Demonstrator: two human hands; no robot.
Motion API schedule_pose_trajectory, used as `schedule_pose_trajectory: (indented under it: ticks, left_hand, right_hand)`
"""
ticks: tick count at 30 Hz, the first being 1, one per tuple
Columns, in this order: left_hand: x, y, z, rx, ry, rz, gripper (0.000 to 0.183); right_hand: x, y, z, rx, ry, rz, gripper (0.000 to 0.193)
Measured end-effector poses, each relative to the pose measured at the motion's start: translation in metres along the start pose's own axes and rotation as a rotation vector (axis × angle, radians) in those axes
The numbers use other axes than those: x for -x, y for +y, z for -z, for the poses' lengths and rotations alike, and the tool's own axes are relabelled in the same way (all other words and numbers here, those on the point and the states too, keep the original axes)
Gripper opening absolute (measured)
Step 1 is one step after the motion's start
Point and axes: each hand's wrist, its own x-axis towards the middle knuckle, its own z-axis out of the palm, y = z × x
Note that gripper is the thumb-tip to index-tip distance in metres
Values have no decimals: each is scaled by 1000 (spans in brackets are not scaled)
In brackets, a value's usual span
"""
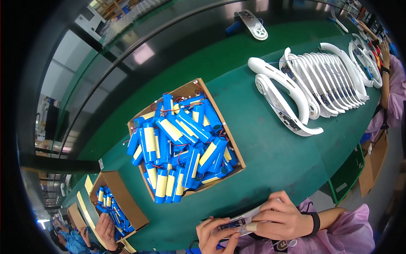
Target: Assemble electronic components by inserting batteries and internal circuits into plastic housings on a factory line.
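Note:
My left hand [215, 235] and my right hand [281, 218] together hold a white curved plastic housing [247, 220] with a small dark circuit board in it, low over the near edge of the green table [270, 156]. My right hand grips its right end and wears a black wristband; my left hand pinches its left end. Just beyond my hands sits an open cardboard box [234, 144] piled with blue cylindrical battery cells [179, 144] that have yellow labels and thin red and black wires.
A row of white curved housings [313, 84] stands at the right of the table, with one more part [253, 23] at the far edge. A second box of batteries [116, 203] sits at left, another person's hand [105, 230] by it. A person in pink [391, 89] works far right.

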Motion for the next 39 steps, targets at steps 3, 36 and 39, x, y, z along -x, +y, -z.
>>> schedule_pose_trajectory:
  ticks: [3,36,39]
  left_hand:
    - [-12,14,-1,-58,1,150,38]
    - [-22,14,1,-255,-221,222,38]
    - [-21,12,0,-248,-209,214,39]
  right_hand:
    - [11,9,-3,18,30,-82,25]
    - [10,13,-16,-113,70,-254,22]
    - [10,14,-15,-128,71,-247,21]
